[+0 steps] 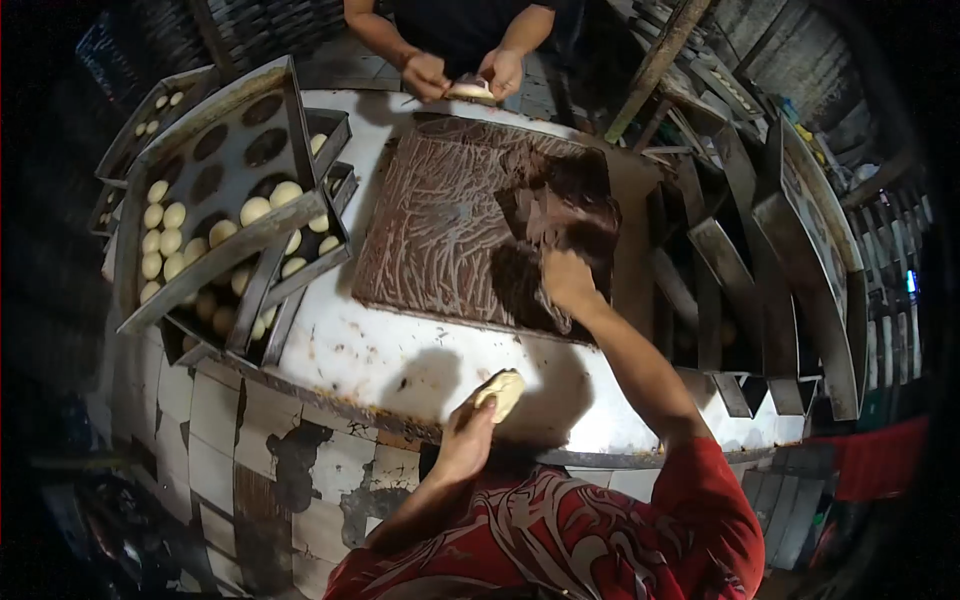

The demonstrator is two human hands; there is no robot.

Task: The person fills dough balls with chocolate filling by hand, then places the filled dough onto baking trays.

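Observation:
My left hand [468, 437] holds a flattened piece of pale dough [499, 394] above the near edge of the white table. The dough lies between my thumb and fingers. My right hand [568, 278] is closed at the right part of a wide slab of dark brown paste [440, 220]. The paste looks like chocolate filling, scored with many streaks on its left and heaped into a darker, glossy mound [575, 205] on its right. Whatever my right fingers grip is hidden against the paste.
Across the white tabletop [340, 345], a co-worker's hands [465, 75] hold a piece of dough with dark filling. Metal trays [225, 130] with round dough balls [172, 216] are stacked at the left. More metal trays [735, 270] lean at the right, beside a wooden pole [655, 65].

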